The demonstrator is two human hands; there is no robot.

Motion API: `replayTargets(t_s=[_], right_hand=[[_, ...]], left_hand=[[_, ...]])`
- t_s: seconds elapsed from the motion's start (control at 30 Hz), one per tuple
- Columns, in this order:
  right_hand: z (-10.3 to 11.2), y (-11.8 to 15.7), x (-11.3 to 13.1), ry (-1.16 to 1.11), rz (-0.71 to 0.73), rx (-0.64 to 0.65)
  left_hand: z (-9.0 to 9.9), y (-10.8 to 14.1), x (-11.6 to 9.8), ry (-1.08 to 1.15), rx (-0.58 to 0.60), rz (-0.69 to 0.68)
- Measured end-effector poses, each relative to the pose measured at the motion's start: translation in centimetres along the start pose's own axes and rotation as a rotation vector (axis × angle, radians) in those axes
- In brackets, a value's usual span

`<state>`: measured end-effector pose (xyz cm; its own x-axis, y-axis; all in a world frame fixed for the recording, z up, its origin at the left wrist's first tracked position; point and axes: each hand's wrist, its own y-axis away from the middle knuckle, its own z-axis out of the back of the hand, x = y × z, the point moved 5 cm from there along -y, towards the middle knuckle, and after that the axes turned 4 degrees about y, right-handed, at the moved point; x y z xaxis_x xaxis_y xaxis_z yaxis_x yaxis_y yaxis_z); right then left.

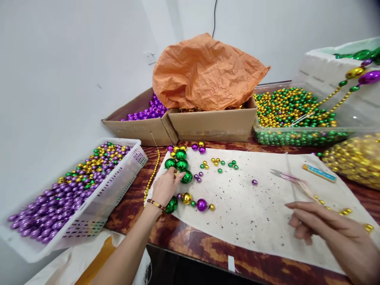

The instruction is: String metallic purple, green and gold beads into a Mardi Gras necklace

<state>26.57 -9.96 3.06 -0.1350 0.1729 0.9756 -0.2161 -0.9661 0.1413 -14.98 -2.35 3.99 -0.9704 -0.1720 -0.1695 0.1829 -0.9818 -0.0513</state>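
Spread over the red-brown bench [202, 243], a white sheet [237, 221] carries large green balls [182, 165] at its left edge, where the left hand [163, 188], the nearer one, touches them, though whether it grips one I cannot tell. Closer to the sheet's front edge, a short row of mixed beads [202, 204] has its long axis running inward, and a broad speckled stretch separates it from the right hand [329, 225], held loosely curled over the sheet's right part near small scissors [286, 176], its grasp unclear.
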Motion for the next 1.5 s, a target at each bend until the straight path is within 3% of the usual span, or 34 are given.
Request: replayTargets(t_s=[0.1, 0.17, 0.37, 0.5, 0.57, 0.63, 0.8, 0.87, 1.0, 1.13, 1.27, 1.37, 1.5], right_hand=[[-2.8, 0.7, -2.3, -0.051, -0.027, 0.201], [-3.6, 1.2, -3.3, -0.054, -0.039, 0.259], [-3.6, 1.9, -5.1, -0.039, -0.053, 0.243], [-4.1, 2.5, -6.7, -0.062, -0.070, 0.227], [-4.7, 2.7, -6.9, -0.078, -0.067, 0.252], [-5.3, 2.6, -6.4, -0.100, -0.057, 0.277], [-7.3, 1.0, -3.2, -0.170, 0.015, 0.322], [-8.0, 0.0, -2.3, -0.232, 0.019, 0.267], [-9.0, -1.8, -2.4, -0.363, -0.039, 0.111], [-9.5, -2.7, -3.3, -0.499, -0.074, 0.040], [-9.7, -2.8, -4.1, -0.597, -0.116, 0.038], [-9.7, -2.6, -4.5, -0.648, -0.142, 0.002], [-9.7, -2.5, -4.5, -0.719, -0.131, -0.087]], left_hand=[[-1.2, -0.7, 0.4, -0.050, 0.087, 0.117], [-1.7, -1.2, 0.3, -0.056, 0.108, 0.149], [-2.4, -1.4, -0.2, 0.040, 0.150, 0.129], [-1.8, -0.2, -1.0, 0.218, 0.087, 0.036], [-0.9, 0.9, -2.0, 0.385, 0.019, -0.067], [-0.3, 2.0, -3.5, 0.628, 0.044, -0.166], [-0.8, 5.1, -9.3, 1.126, 0.386, -0.323], [-1.5, 6.0, -11.6, 1.206, 0.439, -0.321], [-2.4, 7.0, -15.6, 1.175, 0.362, -0.355], [-2.1, 8.1, -18.8, 0.991, 0.341, -0.593], [-2.2, 9.0, -20.1, 0.858, 0.278, -0.787], [-3.0, 9.2, -20.0, 0.865, 0.190, -0.738], [-4.2, 9.2, -19.1, 0.898, 0.051, -0.508]])
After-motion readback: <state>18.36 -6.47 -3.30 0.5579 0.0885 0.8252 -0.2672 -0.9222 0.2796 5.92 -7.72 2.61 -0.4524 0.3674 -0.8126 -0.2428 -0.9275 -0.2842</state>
